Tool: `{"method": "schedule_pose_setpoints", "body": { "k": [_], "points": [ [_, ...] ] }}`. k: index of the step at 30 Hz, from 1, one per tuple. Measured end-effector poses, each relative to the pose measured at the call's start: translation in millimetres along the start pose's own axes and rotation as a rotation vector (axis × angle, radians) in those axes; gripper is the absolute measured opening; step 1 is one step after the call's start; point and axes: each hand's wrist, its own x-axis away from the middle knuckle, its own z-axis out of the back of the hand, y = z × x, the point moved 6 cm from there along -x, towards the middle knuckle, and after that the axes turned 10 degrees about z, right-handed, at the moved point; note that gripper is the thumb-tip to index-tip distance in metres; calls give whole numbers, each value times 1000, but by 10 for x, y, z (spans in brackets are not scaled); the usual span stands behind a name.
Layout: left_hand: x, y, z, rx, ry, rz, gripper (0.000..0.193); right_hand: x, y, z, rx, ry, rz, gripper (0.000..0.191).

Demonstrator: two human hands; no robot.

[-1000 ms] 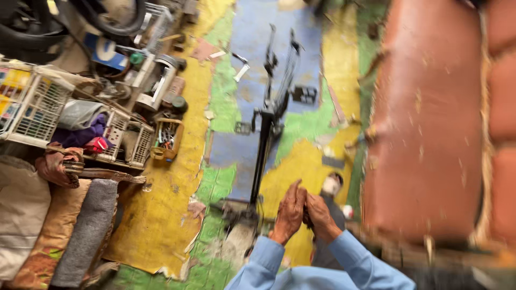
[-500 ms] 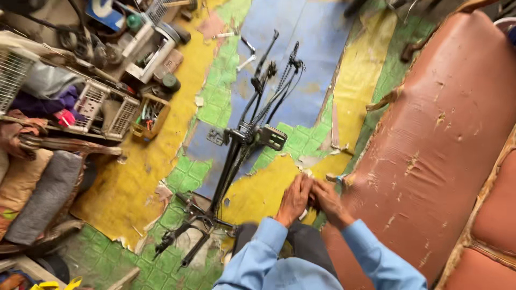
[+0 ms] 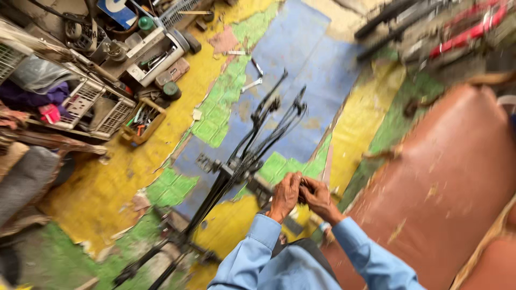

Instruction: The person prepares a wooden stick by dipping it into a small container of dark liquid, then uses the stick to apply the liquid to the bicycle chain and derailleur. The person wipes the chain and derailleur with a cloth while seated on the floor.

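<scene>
Two hands, left hand (image 3: 285, 194) and right hand (image 3: 318, 196), are pressed together, fingers curled around something small and hidden. They hover beside a black bicycle frame (image 3: 236, 169) lying on the painted floor (image 3: 107, 193).

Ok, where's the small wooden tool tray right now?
In the head view, the wooden tool tray sits on the yellow floor patch at upper left, beside the white plastic baskets, well left of both hands.

Both hands meet over a black bicycle frame (image 3: 236, 166) lying on the painted floor (image 3: 107, 188) — the left hand (image 3: 285, 194) and right hand (image 3: 317, 197) pressed close together, fingers curled round something too small to make out. Blue sleeves (image 3: 258, 258) run up to the wrists. A worn brown seat cushion (image 3: 446, 182) sits to the right — crates of tools and cloth (image 3: 91, 102) lie at the upper left, with spanners (image 3: 252, 80) on the blue patch.
</scene>
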Motion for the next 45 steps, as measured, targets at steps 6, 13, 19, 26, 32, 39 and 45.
{"method": "schedule_pose_setpoints", "body": {
  "k": [6, 13, 19, 26, 32, 39, 45],
  "points": [
    [-721, 85, -293, -53, 13, 79, 44, -731, -37, 451, 445, 67, 102, 22],
    [-1211, 172, -131, 9, 181, 168, 34, -1580, -92, 431, 413, -61, 129, 25],
    [-1662, 227, -39, 112, 467, 248, 26, -2329, -167, 347, 441, -302, 392, 22],
    [-2073, 24, -257, 153, 581, 377, 36, -2909, 106, 465, 325, -362, 670, 26],
    [-2465, -513, -202, -101, 821, 395, 43, -3606, 825, 365, 423, -143, 415, 16],
    [-2822, -778, 109, -421, 1071, 163, 46, -4176, 1406, -256, 364, -88, 479, 17],
    [-3018, -1070, 196, -602, 1101, 197, 55, -3921, 1656, -431, 338, -125, 779, 10]
  ]
}}
